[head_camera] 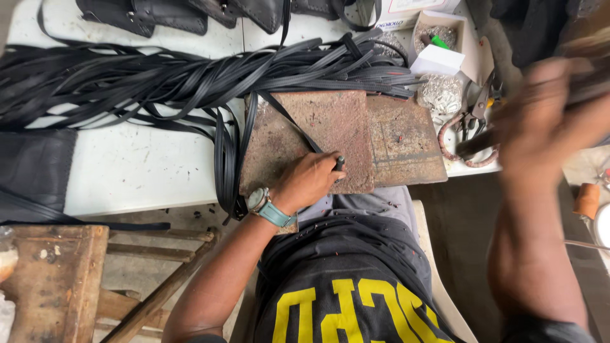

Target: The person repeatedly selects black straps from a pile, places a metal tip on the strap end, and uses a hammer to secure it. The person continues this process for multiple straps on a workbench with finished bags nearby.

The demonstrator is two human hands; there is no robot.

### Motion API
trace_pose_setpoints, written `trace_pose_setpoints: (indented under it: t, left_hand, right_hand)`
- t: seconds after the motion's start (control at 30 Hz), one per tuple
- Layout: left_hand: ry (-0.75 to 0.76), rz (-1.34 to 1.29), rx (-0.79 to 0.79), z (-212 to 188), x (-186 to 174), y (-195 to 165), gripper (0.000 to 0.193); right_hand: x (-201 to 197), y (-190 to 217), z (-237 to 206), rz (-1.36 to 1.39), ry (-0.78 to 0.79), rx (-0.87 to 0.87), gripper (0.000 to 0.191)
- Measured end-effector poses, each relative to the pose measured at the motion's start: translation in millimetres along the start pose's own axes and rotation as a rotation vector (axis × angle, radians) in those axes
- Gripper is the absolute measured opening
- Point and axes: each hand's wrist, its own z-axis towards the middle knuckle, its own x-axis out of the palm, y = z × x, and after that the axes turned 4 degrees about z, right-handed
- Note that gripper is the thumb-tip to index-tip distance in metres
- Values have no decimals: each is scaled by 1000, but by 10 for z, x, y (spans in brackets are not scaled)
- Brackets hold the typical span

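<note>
My left hand [309, 180] rests on a worn brown board [343, 127] and grips a small dark metal punch [339, 164] upright against a black strap [292, 124] that lies across the board. A teal-strapped watch sits on that wrist. My right hand [540, 117] is raised to the right, blurred by motion, and closed around the handle of a hammer-like tool [473, 145] whose head I cannot make out.
A big tangle of black straps [159, 79] covers the white table [140, 165]. A second brown board [406, 140] lies beside the first. Pliers [473, 117], small boxes [438, 38] and a bag of metal bits [440, 94] sit at the back right. A wooden stool [57, 279] stands lower left.
</note>
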Motion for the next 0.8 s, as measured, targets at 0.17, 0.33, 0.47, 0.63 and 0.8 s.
trace_pose_setpoints:
  t: [0.17, 0.33, 0.47, 0.63, 0.8]
  left_hand:
    - [-182, 178, 211, -6, 19, -15, 25]
    - [-86, 136, 102, -14, 50, 21, 22]
    - [-58, 124, 85, -37, 34, 14, 19]
    - [-7, 71, -7, -39, 13, -94, 19]
    - [-328, -902, -217, -62, -158, 122, 12]
  right_hand:
    - [123, 156, -4, -954, 488, -259, 24]
    - [-461, 194, 225, -180, -126, -219, 27]
    - [-88, 212, 44, -205, -27, -184, 28]
    - [158, -102, -158, -994, 521, -88, 29]
    - [-265, -647, -174, -828, 221, -19, 37]
